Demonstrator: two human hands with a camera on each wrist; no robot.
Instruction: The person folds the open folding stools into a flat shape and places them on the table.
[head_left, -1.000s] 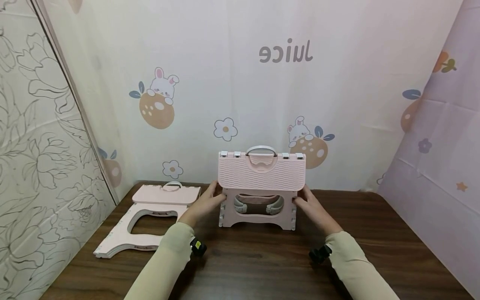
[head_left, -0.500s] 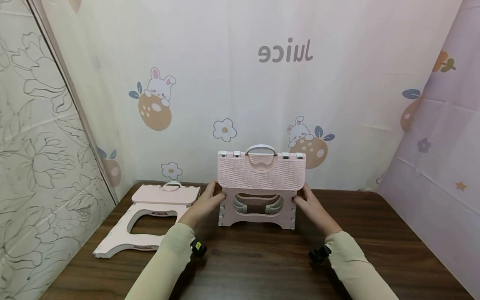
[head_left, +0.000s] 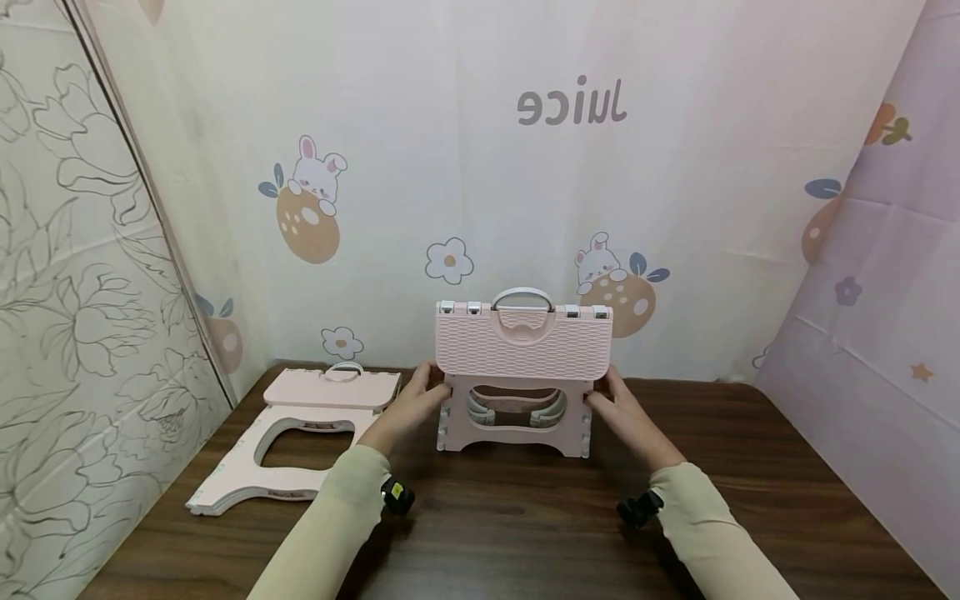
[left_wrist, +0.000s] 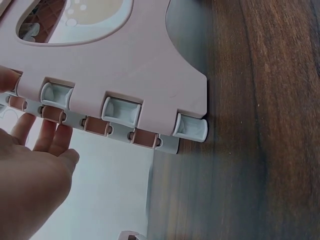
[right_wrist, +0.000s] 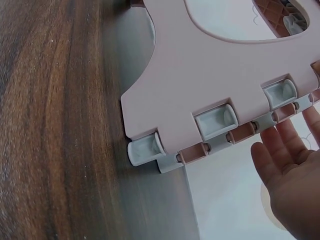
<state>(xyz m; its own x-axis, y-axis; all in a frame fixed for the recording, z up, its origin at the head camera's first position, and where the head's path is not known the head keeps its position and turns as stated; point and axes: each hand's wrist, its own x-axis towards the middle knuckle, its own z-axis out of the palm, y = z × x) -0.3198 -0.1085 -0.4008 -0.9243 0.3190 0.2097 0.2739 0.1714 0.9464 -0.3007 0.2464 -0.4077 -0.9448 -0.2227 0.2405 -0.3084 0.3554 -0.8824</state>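
A pale pink folding stool (head_left: 472,354) with a woven-texture top, a carrying handle and oval leg openings stands on the dark wooden table, its top tilted toward me. My left hand (head_left: 408,407) grips its left side below the top, thumb in front and fingers behind. On the opposite side my right hand (head_left: 624,412) holds it the same way. Both wrist views show the hinged side edges with grey hinge pieces, fingers of the left hand (left_wrist: 37,180) and right hand (right_wrist: 295,175) reaching behind. The back legs are partly hidden.
A second pink folding stool (head_left: 240,467) lies folded flat on the table (head_left: 517,533) at the left, partly behind my left arm. A patterned curtain (head_left: 390,167) hangs right behind the table, with another curtain (head_left: 877,333) along the right.
The stool's feet have crept very slightly toward the back of the table. Both hands keep their hold, and the curtain at back left has shifted a little.
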